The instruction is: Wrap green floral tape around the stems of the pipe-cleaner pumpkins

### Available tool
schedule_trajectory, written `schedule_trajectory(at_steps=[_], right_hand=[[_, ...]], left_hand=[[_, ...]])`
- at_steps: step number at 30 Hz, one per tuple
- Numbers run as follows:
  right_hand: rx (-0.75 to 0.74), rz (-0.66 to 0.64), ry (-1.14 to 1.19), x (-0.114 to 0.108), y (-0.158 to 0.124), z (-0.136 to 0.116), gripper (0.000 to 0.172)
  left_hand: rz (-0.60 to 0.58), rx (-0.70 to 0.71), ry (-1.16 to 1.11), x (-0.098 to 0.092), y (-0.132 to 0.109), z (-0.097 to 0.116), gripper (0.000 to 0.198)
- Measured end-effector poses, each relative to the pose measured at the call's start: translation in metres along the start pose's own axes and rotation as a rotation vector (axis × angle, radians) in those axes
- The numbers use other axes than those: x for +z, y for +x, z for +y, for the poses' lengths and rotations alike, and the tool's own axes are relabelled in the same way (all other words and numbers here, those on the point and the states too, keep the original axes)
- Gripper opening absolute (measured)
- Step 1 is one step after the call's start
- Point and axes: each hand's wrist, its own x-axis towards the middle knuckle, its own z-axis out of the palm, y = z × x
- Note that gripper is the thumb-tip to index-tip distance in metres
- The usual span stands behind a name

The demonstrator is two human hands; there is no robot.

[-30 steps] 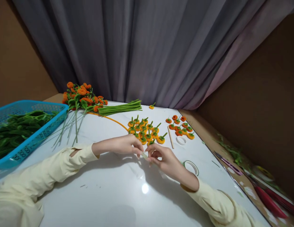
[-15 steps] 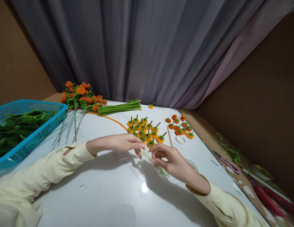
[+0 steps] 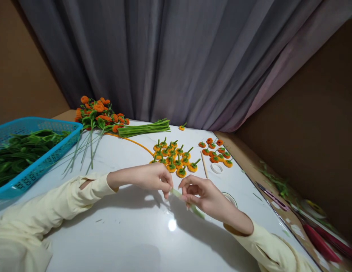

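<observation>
My left hand point(image 3: 153, 178) and my right hand point(image 3: 202, 194) meet over the middle of the white table point(image 3: 130, 230). Both pinch a thin pale green strip point(image 3: 189, 203) that runs between the fingertips and trails down to the right under my right hand. Just beyond the fingers lies a cluster of several small orange pumpkin-shaped pieces with green stems point(image 3: 174, 155). A second smaller cluster point(image 3: 217, 151) sits further right. A roll of tape point(image 3: 231, 198) lies right behind my right wrist.
A blue basket point(image 3: 36, 166) of green leaves stands at the left. Orange flowers on stems point(image 3: 96, 113) and a bundle of green stems point(image 3: 144, 128) lie at the back. A wooden stick point(image 3: 204, 164), a small tape ring point(image 3: 217, 168) and red-handled tools point(image 3: 320, 241) are at the right.
The green strip has been drawn out longer between my hands. My right hand has shifted slightly right and towards me; my left hand has stayed near the same place.
</observation>
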Motion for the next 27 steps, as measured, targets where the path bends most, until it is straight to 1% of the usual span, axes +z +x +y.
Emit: schedule_trajectory(at_steps=[6,10,14,16,18,22,25,27], right_hand=[[0.052,-0.019,0.106,-0.001,-0.001,0.001,0.036],[0.115,-0.047,0.208,-0.002,-0.001,0.004,0.04],[0.148,-0.114,0.339,-0.002,0.002,0.012,0.04],[0.163,-0.147,0.402,-0.003,0.004,0.014,0.041],[0.187,-0.189,0.458,-0.003,0.007,0.015,0.042],[0.25,-0.291,0.536,0.002,0.017,0.015,0.044],[0.254,-0.303,0.574,0.012,0.026,0.02,0.041],[0.226,-0.297,0.605,0.019,0.032,0.026,0.039]], left_hand=[[-0.011,0.026,0.002,-0.001,-0.002,0.0,0.026],[-0.021,0.006,0.023,0.001,-0.004,0.004,0.024],[-0.039,-0.033,0.07,0.003,-0.005,0.009,0.021],[-0.034,-0.023,0.086,0.004,-0.006,0.01,0.019],[-0.012,-0.003,0.111,0.007,-0.006,0.01,0.019],[0.078,0.034,0.244,0.016,-0.004,0.005,0.024],[0.101,0.124,0.323,0.022,-0.003,0.001,0.032],[0.11,0.12,0.365,0.023,-0.003,0.0,0.036]])
